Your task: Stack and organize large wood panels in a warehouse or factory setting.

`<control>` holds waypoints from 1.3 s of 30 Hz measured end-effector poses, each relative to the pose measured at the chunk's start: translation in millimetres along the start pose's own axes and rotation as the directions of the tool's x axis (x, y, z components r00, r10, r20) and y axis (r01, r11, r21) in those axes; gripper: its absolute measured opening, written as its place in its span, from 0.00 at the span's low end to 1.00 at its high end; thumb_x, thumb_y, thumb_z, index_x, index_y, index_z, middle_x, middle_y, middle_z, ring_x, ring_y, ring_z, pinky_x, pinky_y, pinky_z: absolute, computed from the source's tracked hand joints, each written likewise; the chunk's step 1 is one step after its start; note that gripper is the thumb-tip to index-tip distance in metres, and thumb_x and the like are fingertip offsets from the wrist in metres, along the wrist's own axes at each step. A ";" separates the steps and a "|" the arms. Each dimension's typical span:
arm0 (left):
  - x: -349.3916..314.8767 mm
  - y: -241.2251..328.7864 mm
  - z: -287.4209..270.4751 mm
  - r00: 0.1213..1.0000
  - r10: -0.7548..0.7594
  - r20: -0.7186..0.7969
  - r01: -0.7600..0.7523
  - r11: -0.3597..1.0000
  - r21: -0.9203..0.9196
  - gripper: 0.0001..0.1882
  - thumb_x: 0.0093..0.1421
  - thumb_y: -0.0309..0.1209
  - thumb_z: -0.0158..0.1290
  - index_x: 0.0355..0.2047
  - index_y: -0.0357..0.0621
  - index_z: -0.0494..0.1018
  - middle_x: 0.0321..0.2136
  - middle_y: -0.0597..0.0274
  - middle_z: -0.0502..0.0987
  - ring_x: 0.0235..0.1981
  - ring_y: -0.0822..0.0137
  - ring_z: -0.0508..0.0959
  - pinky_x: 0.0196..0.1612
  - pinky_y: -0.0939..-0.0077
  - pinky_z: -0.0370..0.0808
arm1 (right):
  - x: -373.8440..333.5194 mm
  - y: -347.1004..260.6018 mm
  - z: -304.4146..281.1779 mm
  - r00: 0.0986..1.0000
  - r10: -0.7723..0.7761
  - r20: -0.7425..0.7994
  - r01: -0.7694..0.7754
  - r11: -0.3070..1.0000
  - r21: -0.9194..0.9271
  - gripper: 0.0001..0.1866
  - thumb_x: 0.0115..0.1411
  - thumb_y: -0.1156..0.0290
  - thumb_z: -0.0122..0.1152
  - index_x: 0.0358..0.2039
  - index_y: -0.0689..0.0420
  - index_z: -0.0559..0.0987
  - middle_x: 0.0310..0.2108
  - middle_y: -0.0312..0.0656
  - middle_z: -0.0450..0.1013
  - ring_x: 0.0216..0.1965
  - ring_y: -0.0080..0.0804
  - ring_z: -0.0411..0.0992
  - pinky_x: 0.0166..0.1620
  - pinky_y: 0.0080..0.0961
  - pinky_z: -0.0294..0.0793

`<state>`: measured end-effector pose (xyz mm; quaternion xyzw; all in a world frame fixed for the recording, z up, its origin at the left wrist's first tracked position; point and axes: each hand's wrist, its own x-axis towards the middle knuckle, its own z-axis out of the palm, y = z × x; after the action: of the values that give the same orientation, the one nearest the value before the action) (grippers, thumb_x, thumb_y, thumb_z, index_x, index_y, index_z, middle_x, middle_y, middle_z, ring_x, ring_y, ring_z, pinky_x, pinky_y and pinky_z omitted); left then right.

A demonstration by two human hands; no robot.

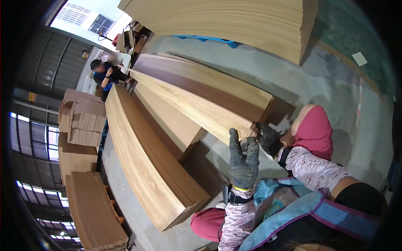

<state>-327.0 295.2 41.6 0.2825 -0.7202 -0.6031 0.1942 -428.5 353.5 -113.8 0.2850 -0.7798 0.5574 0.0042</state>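
Observation:
A long wood-grain board [184,100] slants from the far left toward me, its near end at my hands. My right hand [269,140], in a dark grey knit glove, is closed around the corner of that near end. Beside it, my left hand [243,163], in a matching glove, has its fingers stretched upward and apart. Its fingertips lie against the board's near end. At the far end, a person in dark clothes [109,75] is close to the board; a second person there is partly hidden, and their grip is too small to make out.
Stacks of wood-grain boards lie left [146,167], in the middle [167,115] and just beyond the held board [234,92]. A tall board stack [234,25] rests on a blue pallet [205,39] at the back. Brown panel piles [90,209] stand far left. A white sheet [359,59] lies on the floor.

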 end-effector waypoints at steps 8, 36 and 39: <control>-51.2 -75.6 -60.8 0.942 -0.217 -0.258 0.232 0.972 0.028 0.25 0.61 0.31 0.47 0.57 0.41 0.55 0.30 0.59 0.77 0.12 0.79 0.66 0.14 0.85 0.63 | 58.3 54.9 -20.3 0.723 0.676 -0.142 -0.547 0.686 0.479 0.17 0.58 0.52 0.53 0.32 0.55 0.70 0.21 0.37 0.68 0.16 0.25 0.66 0.21 0.26 0.67; -98.5 -209.8 -68.0 0.936 -0.327 0.131 0.189 0.779 0.597 0.25 0.59 0.39 0.49 0.54 0.45 0.61 0.48 0.47 0.70 0.50 0.53 0.71 0.48 0.63 0.69 | -5.2 113.1 38.7 0.770 0.308 0.559 0.041 0.850 -0.525 0.23 0.42 0.52 0.64 0.27 0.60 0.73 0.28 0.52 0.70 0.32 0.52 0.69 0.36 0.43 0.69; -92.5 -208.7 -67.3 0.932 -0.268 0.246 0.007 0.689 0.725 0.23 0.60 0.38 0.47 0.54 0.47 0.61 0.53 0.47 0.65 0.52 0.54 0.69 0.50 0.64 0.69 | 1.0 114.1 44.5 0.775 0.309 0.552 0.082 0.816 -0.572 0.26 0.41 0.51 0.65 0.28 0.62 0.73 0.28 0.55 0.70 0.33 0.54 0.70 0.38 0.44 0.69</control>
<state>-178.4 279.8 -143.8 0.2835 -0.8953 -0.3283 -0.1011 -466.7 339.0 -229.2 0.3877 -0.8819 0.1739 -0.2042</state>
